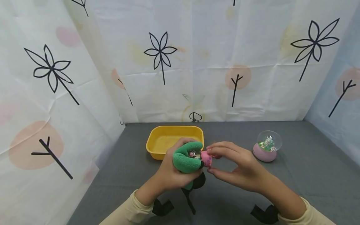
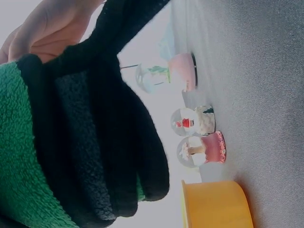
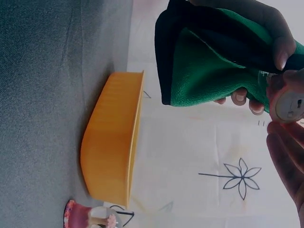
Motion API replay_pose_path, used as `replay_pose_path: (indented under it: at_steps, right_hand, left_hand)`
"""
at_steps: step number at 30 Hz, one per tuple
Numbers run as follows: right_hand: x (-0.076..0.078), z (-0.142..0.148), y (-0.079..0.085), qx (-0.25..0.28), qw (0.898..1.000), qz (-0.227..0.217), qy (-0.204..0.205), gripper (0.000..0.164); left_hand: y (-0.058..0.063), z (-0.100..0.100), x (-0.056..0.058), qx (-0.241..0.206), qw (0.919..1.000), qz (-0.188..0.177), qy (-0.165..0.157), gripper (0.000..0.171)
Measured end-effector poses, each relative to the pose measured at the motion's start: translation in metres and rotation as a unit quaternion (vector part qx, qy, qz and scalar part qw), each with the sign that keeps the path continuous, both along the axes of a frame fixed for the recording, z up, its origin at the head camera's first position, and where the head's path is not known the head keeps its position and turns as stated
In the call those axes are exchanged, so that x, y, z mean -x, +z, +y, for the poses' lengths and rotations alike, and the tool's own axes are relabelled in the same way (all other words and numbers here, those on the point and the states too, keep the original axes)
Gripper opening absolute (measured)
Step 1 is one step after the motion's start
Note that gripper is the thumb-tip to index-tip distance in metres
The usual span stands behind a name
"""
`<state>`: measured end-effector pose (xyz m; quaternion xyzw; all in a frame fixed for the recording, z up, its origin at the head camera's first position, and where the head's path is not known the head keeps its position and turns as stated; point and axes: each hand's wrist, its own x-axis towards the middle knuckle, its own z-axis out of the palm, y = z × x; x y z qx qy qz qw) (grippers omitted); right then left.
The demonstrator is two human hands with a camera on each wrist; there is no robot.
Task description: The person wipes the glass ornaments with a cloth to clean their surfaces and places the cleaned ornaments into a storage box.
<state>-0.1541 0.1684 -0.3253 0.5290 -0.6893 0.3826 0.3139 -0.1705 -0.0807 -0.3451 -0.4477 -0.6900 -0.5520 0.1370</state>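
Note:
My left hand [image 1: 175,170] grips a folded green cloth [image 1: 185,159] with black edging, which wraps round the glass of a small snow globe [image 1: 206,158]. The globe lies sideways, its pink base pointing right. Fingertips and thumb of my right hand [image 1: 239,165] pinch that base from above and below. In the right wrist view the round underside of the base [image 3: 290,105] faces the camera. Cloth and fingers hide most of the glass. Black trim of the cloth [image 2: 95,142] fills much of the left wrist view.
Behind my left hand stands a yellow tub [image 1: 157,153] on the grey-covered table. A larger snow globe with a pink base [image 1: 264,153] is at the right. Two smaller globes, one white-based [image 2: 206,121] and one pink-based [image 2: 214,147], stand between it and the tub.

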Motion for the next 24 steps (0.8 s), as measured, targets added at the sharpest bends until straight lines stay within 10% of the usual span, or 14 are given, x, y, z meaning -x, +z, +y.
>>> replay_pose_path:
  at_steps: [15, 24]
  right_hand:
    - [-0.0085, 0.0061, 0.0006, -0.034, 0.976, -0.211, -0.036, 0.051]
    - [-0.0036, 0.0062, 0.0013, 0.000, 0.996, -0.088, -0.008, 0.060]
  left_hand:
    - [0.0003, 0.0002, -0.0002, 0.005, 1.0000, 0.003, 0.005, 0.066]
    - [0.0008, -0.0007, -0.0005, -0.006, 0.9997, 0.010, 0.020, 0.067]
